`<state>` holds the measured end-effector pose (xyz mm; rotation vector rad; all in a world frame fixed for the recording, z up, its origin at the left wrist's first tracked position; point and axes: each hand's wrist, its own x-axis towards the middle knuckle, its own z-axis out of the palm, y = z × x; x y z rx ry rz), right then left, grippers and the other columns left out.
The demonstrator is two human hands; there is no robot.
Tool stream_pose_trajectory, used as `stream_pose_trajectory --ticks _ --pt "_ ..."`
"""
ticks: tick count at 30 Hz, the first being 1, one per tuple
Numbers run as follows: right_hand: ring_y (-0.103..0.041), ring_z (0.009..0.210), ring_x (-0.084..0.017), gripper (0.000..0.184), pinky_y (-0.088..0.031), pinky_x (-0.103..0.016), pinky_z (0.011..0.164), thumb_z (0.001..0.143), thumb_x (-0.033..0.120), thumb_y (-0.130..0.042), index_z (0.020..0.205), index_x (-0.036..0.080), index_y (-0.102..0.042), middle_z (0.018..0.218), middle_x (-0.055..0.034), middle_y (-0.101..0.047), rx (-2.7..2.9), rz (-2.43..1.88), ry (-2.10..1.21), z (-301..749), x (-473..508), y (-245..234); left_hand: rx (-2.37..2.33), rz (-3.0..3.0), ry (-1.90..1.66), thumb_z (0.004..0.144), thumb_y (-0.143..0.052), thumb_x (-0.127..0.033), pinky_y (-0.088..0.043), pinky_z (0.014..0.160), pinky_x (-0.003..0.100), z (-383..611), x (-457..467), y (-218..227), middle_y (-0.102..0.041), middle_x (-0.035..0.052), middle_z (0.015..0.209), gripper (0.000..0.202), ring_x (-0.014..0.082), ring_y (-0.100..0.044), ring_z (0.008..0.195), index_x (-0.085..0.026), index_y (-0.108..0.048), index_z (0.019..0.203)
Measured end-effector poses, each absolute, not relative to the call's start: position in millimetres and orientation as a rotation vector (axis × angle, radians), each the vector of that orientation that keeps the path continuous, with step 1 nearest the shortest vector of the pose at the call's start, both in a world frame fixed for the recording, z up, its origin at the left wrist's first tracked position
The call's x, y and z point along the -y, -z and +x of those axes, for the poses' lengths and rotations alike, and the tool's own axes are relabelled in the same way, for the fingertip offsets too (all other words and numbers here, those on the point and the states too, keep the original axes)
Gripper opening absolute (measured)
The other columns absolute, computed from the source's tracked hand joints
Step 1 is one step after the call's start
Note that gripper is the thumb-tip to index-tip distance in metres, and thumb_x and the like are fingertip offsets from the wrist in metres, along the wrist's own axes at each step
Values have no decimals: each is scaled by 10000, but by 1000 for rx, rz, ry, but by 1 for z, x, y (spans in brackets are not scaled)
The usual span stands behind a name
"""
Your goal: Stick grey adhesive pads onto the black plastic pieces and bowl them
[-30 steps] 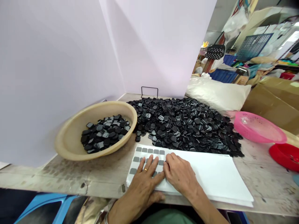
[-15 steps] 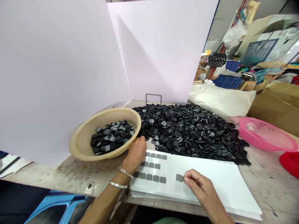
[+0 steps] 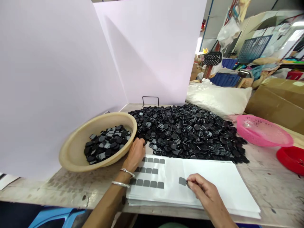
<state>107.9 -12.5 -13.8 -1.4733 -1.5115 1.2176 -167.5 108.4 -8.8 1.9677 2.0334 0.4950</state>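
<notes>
My right hand (image 3: 201, 190) is closed in a pinch at the edge of a grey rounded sticker (image 3: 182, 181), just above the white sheet (image 3: 209, 172). A small dark bit shows at its fingertips. The sheet tops a stack and carries rows of similar grey stickers (image 3: 146, 183) on its left part. My left hand (image 3: 136, 153), with bangles on the wrist, is closed between the basin and the pile, a small black piece (image 3: 144, 143) at its fingertips. A big pile of black flat pieces (image 3: 187, 133) spreads behind the sheet. The beige basin (image 3: 68, 158) contains more pieces, some grey-faced.
White boards (image 3: 154, 57) stand along the left and back, with a black wire stand (image 3: 150, 97) before them. On the right are a pink perforated basket (image 3: 263, 133), a red bowl (image 3: 291, 160), a white sack (image 3: 218, 98) and a cardboard box (image 3: 280, 101).
The camera view has shifted, so the table's contents sit further left. My left hand has drawn slightly back from the pile's edge. My right hand keeps its pinch at the grey sticker.
</notes>
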Motion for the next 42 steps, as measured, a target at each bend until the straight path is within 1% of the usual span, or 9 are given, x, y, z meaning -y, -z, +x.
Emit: stream_pose_trajectory --ticks 3,5,8,11,14,17,21,27,42 --pt "-420 638 -146 264 -330 -246 580 857 428 -488 888 211 -636 699 11 -511 1463 -1449 -1236 106 14 15 -1952 1907 -639 815 -451 -113 -419 827 352 -162 -110 2 -568 90 884 153 233 -564 904 -141 -596 854" --pt "-443 656 -149 273 -354 -245 598 856 435 -505 944 217 -646 730 6 -528 1443 -1419 -1240 105 16 15 -1877 1829 -727 838 -449 -169 -446 773 330 -156 -106 -8 -585 67 838 132 212 -586 848 -154 -576 870" --pt "-482 688 -156 272 -387 -243 620 860 431 -524 981 224 -653 765 -3 -549 1440 -1354 -1231 102 18 14 -1663 1660 -792 890 -409 -283 -464 577 256 -138 -86 -23 -631 37 781 156 151 -607 648 -171 -515 916" --pt "-493 679 -154 243 -404 -240 613 880 401 -514 977 223 -648 770 -6 -564 1473 -1308 -1185 98 19 10 -1173 1158 -856 889 -459 -344 -385 430 183 -117 -54 -27 -675 60 866 184 87 -562 510 -177 -463 968" --pt "-509 670 -149 199 -413 -238 615 917 344 -482 952 218 -631 767 -6 -559 1552 -1267 -1078 97 19 4 -855 762 -863 813 -621 -288 -372 429 143 -101 -25 -20 -680 70 894 325 57 -562 516 -163 -468 1071" --pt "-541 708 -146 174 -425 -240 645 940 279 -458 956 218 -621 802 -11 -559 1642 -1227 -934 97 20 0 -824 679 -829 682 -734 -156 -379 426 129 -93 -6 -10 -679 53 866 471 54 -576 516 -139 -498 1089" --pt "-570 763 -145 185 -439 -249 680 955 203 -432 1036 229 -596 872 -25 -586 1774 -1198 -781 97 23 4 -849 725 -799 683 -711 -137 -391 404 139 -85 2 -4 -682 44 805 382 67 -583 482 -124 -536 1022" --pt "-587 779 -142 219 -443 -259 686 958 153 -406 1109 230 -544 896 -29 -588 1923 -1189 -621 96 25 12 -876 759 -790 658 -691 -113 -386 389 140 -80 3 -4 -601 -34 611 353 81 -576 457 -130 -562 986" --pt "-607 775 -149 217 -469 -262 678 957 161 -396 1097 218 -551 893 -39 -616 1999 -1239 -537 97 24 9 -912 777 -785 633 -674 -114 -392 386 155 -79 1 -4 -600 -39 644 321 84 -580 459 -137 -568 936"
